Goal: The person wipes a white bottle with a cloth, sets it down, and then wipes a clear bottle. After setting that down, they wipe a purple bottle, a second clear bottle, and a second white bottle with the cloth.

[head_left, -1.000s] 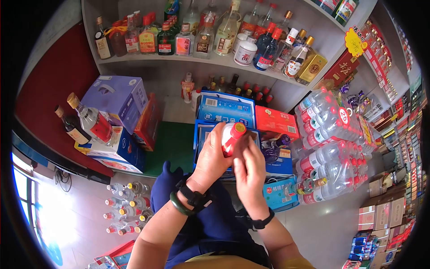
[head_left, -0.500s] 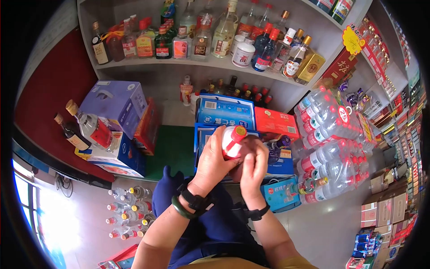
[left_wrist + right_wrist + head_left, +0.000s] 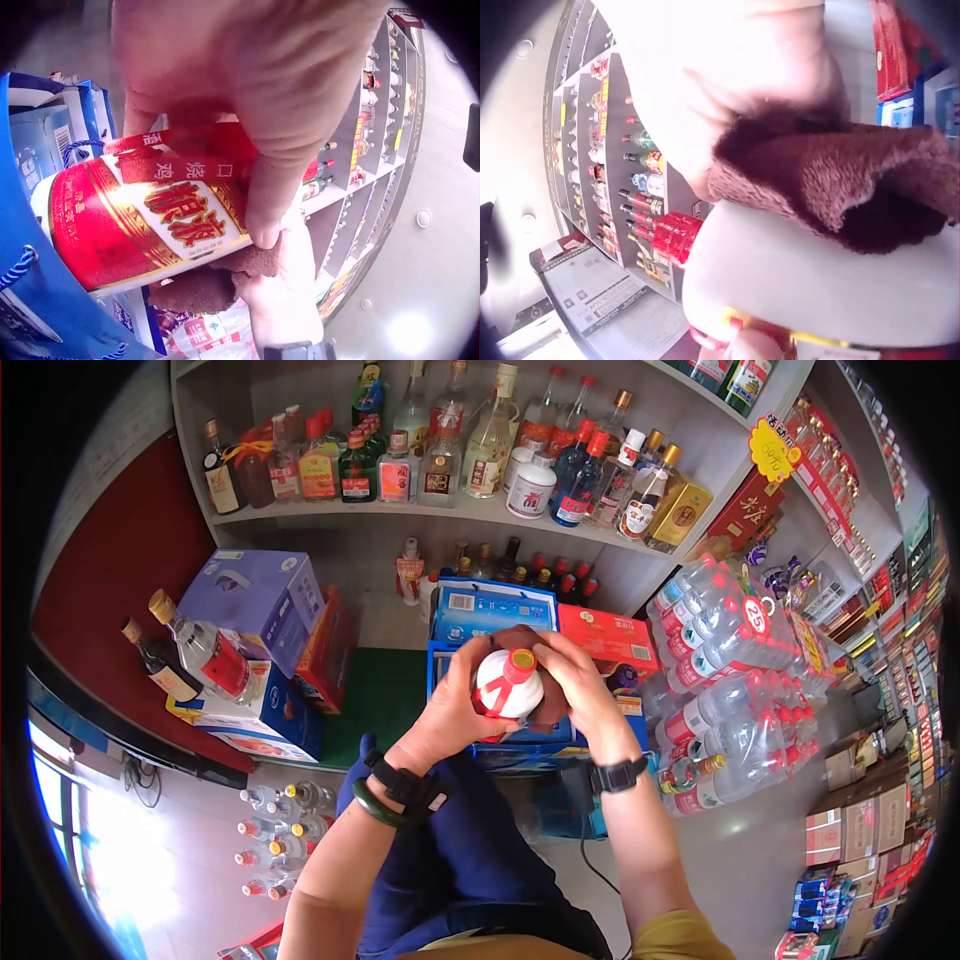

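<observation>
Upright in front of the body is a white liquor bottle (image 3: pixel 508 695) with a red cap, a red ribbon and a red-and-gold label. My left hand (image 3: pixel 447 710) grips it around the side; in the left wrist view the thumb lies along the label. My right hand (image 3: pixel 590 695) holds a brown cloth (image 3: pixel 551 705) against the bottle's right and far side. In the right wrist view the fuzzy cloth (image 3: pixel 802 180) lies folded along the white glass, under the palm.
Blue gift boxes (image 3: pixel 495 608) and a red box (image 3: pixel 605 638) stand just beyond the hands. Shrink-wrapped water bottles (image 3: pixel 715 620) are stacked at right. Bottles line the shelf (image 3: pixel 420 520) ahead. Two bottles stand on a box (image 3: pixel 265 710) at left, with several more on the floor.
My right hand and the cloth have moved from the bottle's near right side up around to its far side. The bottle has stayed in my left hand, shifting slightly left and down.
</observation>
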`<act>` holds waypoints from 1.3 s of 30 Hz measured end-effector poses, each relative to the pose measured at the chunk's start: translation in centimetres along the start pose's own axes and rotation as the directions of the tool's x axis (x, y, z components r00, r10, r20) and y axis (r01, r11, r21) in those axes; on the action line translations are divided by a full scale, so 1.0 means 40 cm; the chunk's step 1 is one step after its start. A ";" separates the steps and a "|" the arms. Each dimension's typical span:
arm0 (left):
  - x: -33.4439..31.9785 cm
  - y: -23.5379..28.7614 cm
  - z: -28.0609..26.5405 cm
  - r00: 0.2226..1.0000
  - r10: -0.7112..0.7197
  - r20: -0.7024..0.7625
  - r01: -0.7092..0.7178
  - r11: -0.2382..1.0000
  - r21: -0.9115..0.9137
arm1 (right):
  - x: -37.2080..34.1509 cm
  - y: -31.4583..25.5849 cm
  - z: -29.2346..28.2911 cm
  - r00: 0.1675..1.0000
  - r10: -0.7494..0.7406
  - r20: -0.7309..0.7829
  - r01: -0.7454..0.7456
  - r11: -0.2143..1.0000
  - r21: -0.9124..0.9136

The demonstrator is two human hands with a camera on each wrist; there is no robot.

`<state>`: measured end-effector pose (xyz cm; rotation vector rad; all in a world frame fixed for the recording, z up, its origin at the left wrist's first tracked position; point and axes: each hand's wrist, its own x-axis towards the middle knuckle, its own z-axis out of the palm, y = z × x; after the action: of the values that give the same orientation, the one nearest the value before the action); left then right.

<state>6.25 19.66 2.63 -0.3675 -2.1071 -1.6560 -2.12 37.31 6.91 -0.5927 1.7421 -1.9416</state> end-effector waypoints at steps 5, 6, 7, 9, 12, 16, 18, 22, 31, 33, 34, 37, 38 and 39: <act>-0.083 0.012 0.053 0.952 -0.104 -0.286 0.173 0.958 0.227 | -0.137 0.064 0.063 0.939 -0.272 -0.212 0.242 0.958 -0.157; -0.096 0.021 0.072 0.944 -0.104 -0.312 0.180 0.957 0.226 | -0.159 0.070 0.089 0.903 -0.375 -0.208 0.316 0.910 -0.270; -0.102 0.030 0.089 0.935 -0.104 -0.339 0.187 0.956 0.224 | -0.170 0.083 0.106 0.855 -0.483 -0.191 0.379 0.831 -0.408; -0.096 0.055 0.112 0.924 -0.074 -0.376 0.168 0.960 0.225 | -0.180 0.104 0.127 0.759 -0.643 -0.104 0.460 0.642 -0.613; -0.071 0.027 0.124 0.897 -0.099 -0.430 0.216 0.948 0.232 | -0.156 0.107 0.125 0.744 -0.654 -0.139 0.451 0.644 -0.618; -0.041 0.027 0.098 0.919 -0.101 -0.380 0.217 0.936 0.277 | -0.093 0.099 0.084 0.837 -0.472 -0.276 0.398 0.872 -0.284; -0.041 0.023 0.080 0.942 -0.132 -0.310 0.214 0.944 0.250 | -0.060 0.082 0.060 0.925 -0.262 -0.275 0.272 0.962 -0.003; -0.041 0.008 0.014 0.994 -0.102 -0.041 0.106 0.986 0.125 | 0.005 0.028 0.019 0.999 -0.038 -0.028 0.043 0.982 0.184; -0.076 0.028 -0.009 0.977 -0.156 -0.149 0.176 0.975 0.133 | -0.104 0.044 0.079 0.950 -0.215 -0.229 0.232 0.971 0.051; -0.100 0.062 0.055 0.972 -0.160 -0.174 0.189 0.969 0.162 | -0.128 0.082 0.100 0.884 -0.396 -0.249 0.357 0.915 -0.188; -0.105 0.051 0.085 0.966 -0.088 -0.245 0.160 0.942 0.294 | -0.140 0.082 0.110 0.861 -0.461 -0.213 0.385 0.866 -0.320; -0.074 0.030 0.095 0.959 -0.112 -0.259 0.183 0.946 0.268 | -0.131 0.092 0.115 0.811 -0.551 -0.196 0.436 0.793 -0.425; -0.063 0.027 0.088 0.958 -0.111 -0.264 0.183 0.947 0.265 | -0.124 0.085 0.108 0.840 -0.502 -0.205 0.412 0.837 -0.361; -0.055 0.024 0.073 0.963 -0.132 -0.236 0.189 0.953 0.237 | -0.113 0.076 0.098 0.867 -0.451 -0.212 0.383 0.876 -0.294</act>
<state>8.12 22.85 1.81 0.0684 -2.1935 -1.4073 4.01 36.65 4.22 -0.8898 2.1961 -2.2006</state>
